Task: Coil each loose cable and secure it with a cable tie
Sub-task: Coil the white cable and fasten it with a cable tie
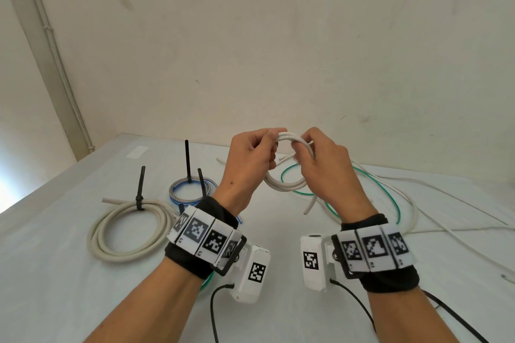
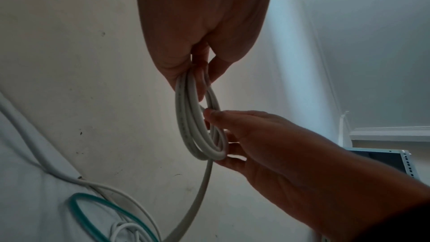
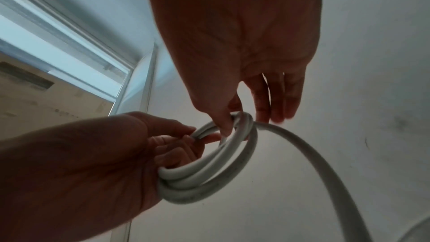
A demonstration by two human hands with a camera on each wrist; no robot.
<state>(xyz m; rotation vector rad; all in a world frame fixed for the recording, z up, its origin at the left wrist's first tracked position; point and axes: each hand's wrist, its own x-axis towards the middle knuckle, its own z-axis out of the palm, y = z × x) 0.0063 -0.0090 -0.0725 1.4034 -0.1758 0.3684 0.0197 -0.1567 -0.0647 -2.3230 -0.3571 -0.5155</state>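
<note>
Both hands are up above the white table, left hand and right hand each gripping the white cable coil. Behind the table is a scuffed off-white wall. Left of the coil, a tied beige cable lies on the table.

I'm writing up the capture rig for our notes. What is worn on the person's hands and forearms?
The left hand and right hand are bare, without gloves or sleeves. Each wrist carries a black fabric wristband under a strip of white tiles printed with black square markers. A white camera box with its own marker hangs from each inner wrist, trailing a black cable.
</note>
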